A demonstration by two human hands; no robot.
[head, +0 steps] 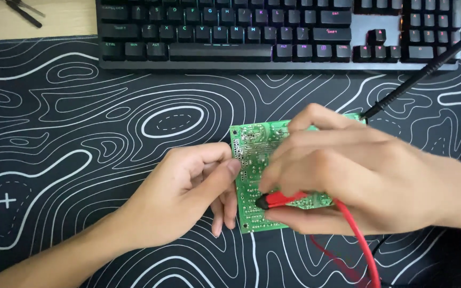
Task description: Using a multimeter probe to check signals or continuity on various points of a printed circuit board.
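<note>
Green circuit board [252,160] lies flat on the black mat with white wavy lines [81,133], right between your 2 hands. Your left hand [188,186] pinches the board's near edge with thumb and curled fingers. Your right hand [348,181] covers the board's other side and grips a red probe [281,199], its black tip touching the board. Beyond your right hand, a black probe [412,80] reaches the board's far corner, below the black keyboard [273,32].

We see our left hand [188,184] and right hand [358,184] bare, without gloves, rings or a watch. Our forearms are bare too, no sleeves showing. Fingernails are short and plain, unpainted.
</note>
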